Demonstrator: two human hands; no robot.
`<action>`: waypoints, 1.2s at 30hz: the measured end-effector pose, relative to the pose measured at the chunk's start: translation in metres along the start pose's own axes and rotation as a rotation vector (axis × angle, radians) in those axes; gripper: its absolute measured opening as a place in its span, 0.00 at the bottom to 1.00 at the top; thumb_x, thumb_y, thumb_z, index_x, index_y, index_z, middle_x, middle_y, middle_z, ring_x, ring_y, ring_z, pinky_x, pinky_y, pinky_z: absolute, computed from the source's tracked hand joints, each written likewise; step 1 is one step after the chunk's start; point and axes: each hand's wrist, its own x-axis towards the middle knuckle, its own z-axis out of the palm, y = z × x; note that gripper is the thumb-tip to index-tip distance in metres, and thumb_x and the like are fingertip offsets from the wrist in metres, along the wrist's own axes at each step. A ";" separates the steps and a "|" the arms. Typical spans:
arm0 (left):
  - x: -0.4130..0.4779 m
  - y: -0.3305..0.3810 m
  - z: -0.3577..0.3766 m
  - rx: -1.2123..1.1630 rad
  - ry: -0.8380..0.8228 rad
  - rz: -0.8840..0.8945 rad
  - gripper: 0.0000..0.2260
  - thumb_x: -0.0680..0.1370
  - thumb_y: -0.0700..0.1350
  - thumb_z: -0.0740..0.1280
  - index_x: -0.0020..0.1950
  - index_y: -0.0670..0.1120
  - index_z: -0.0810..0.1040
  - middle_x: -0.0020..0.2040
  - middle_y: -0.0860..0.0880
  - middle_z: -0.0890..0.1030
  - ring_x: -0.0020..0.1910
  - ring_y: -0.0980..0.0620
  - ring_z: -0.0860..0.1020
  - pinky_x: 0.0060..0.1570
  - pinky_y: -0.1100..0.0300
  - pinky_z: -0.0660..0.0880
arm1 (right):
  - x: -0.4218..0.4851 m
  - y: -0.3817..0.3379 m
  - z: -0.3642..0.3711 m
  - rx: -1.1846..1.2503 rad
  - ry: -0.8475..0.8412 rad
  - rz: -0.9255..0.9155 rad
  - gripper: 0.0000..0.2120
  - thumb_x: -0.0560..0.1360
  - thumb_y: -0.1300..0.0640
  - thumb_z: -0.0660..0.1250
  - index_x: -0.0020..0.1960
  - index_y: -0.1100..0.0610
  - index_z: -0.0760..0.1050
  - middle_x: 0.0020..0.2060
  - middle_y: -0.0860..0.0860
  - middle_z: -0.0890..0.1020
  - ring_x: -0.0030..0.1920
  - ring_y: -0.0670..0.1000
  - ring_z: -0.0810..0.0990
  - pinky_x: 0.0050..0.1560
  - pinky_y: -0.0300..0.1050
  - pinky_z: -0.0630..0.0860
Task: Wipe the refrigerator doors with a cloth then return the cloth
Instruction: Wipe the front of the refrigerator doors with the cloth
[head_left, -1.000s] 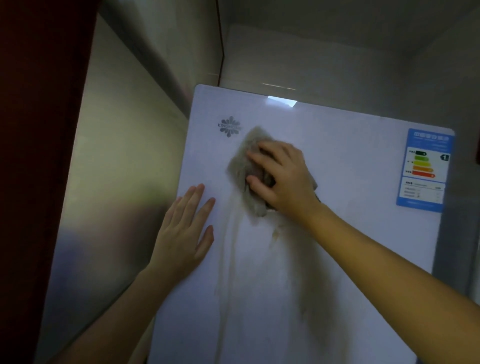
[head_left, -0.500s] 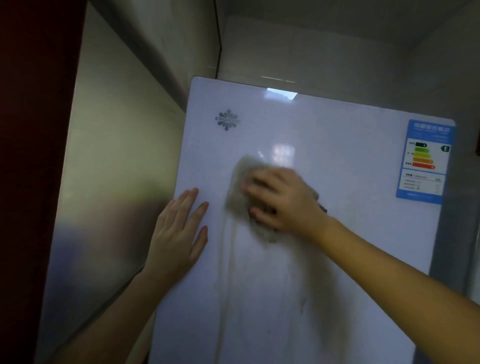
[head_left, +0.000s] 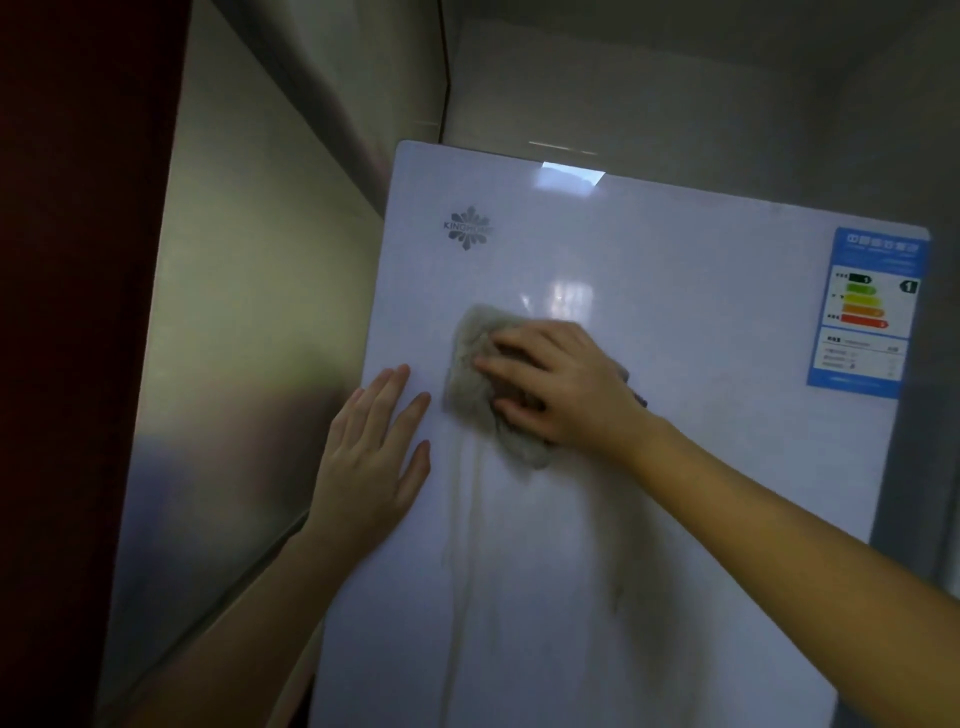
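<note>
A white glossy refrigerator door (head_left: 701, 467) fills the middle of the view. My right hand (head_left: 561, 384) presses a crumpled grey cloth (head_left: 472, 374) flat against the door's upper middle, fingers curled over it. Most of the cloth is hidden under the hand. My left hand (head_left: 369, 462) lies flat and spread on the door near its left edge, just left of the cloth and holding nothing. Wet streaks (head_left: 467, 519) run down the door below the cloth.
A blue energy label (head_left: 867, 312) is stuck at the door's upper right. A snowflake logo (head_left: 467, 227) sits at the upper left. A shiny metal panel (head_left: 234, 364) stands close to the left, a dark red surface (head_left: 62, 312) beyond it. Tiled wall rises behind the refrigerator.
My right hand has slid the cloth down the door from beside the logo to the middle. My left hand has stayed flat near the left edge.
</note>
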 end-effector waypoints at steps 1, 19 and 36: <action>0.000 0.000 0.000 0.000 -0.002 -0.003 0.21 0.81 0.50 0.62 0.73 0.43 0.73 0.77 0.41 0.67 0.77 0.42 0.66 0.74 0.44 0.65 | 0.002 0.007 -0.003 -0.016 0.047 0.071 0.18 0.77 0.51 0.73 0.64 0.56 0.82 0.62 0.57 0.82 0.62 0.60 0.80 0.62 0.54 0.75; -0.001 0.004 -0.001 -0.007 0.000 -0.018 0.21 0.81 0.49 0.62 0.73 0.43 0.72 0.78 0.41 0.66 0.77 0.42 0.65 0.76 0.46 0.62 | -0.057 -0.022 -0.010 -0.017 0.068 0.211 0.18 0.76 0.51 0.74 0.63 0.56 0.83 0.61 0.58 0.82 0.61 0.58 0.79 0.59 0.54 0.75; -0.002 0.002 0.001 0.000 -0.006 -0.014 0.22 0.81 0.49 0.62 0.74 0.43 0.71 0.78 0.41 0.66 0.78 0.43 0.64 0.75 0.44 0.64 | 0.004 -0.016 0.012 0.005 0.037 0.015 0.17 0.77 0.51 0.72 0.63 0.56 0.83 0.61 0.58 0.82 0.60 0.60 0.81 0.59 0.55 0.76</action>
